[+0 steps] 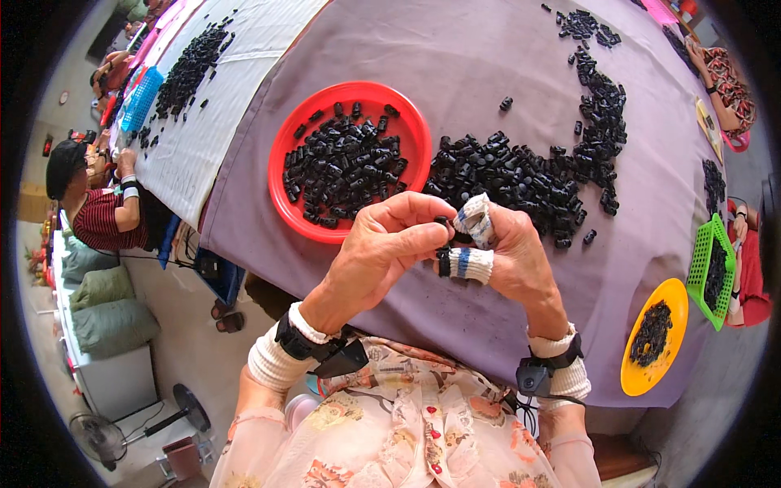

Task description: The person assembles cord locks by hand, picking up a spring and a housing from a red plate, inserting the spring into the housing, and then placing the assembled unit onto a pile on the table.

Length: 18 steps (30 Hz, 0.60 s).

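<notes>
Over the near edge of the table, my two hands meet fingertip to fingertip. My left hand (389,242) is closed in a pinch, with a small black plastic piece (442,220) at its thumb and forefinger tips. My right hand (521,256) wears white, blue-striped cloth finger covers (472,264) and closes around a small black piece (462,237), mostly hidden by the fingers. Whether both hands grip one same part, I cannot tell. Just beyond my left hand sits a red round tray (279,195) of short black cylindrical parts (346,167). A heap of similar parts (521,183) lies beyond my right hand.
The parts trail along the lilac tablecloth (366,49) to the far right. A yellow plate (637,376) and a green basket (698,272) stand at the right edge. Other people work at both sides, one in a striped top (102,220). A fan (98,439) stands lower left.
</notes>
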Motion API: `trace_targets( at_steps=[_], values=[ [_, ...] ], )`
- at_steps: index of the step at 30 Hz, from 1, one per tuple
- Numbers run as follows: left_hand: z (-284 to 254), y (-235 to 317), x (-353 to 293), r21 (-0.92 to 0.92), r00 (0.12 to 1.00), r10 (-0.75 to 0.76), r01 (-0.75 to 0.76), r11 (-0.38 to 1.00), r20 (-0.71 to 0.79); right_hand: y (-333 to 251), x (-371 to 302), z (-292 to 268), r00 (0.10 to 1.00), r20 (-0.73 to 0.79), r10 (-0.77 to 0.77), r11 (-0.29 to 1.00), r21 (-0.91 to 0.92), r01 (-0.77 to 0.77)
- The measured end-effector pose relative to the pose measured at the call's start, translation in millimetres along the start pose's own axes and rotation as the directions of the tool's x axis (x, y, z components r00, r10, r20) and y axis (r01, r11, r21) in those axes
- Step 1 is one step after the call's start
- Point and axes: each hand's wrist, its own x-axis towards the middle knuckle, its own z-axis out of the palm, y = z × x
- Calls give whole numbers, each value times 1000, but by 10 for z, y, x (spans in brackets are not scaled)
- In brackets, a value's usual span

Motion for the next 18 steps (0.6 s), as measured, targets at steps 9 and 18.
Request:
trace_targets(
  at_steps=[9,18],
  values=[
    [54,-26,26,103,992,-12,25,994,-123,14,-30,17,990,-63,-124,992,-36,122],
    [5,-18,-13,100,993,36,-25,995,-114,33,-38,21,976,-124,-181,981,-97,170]
  ],
)
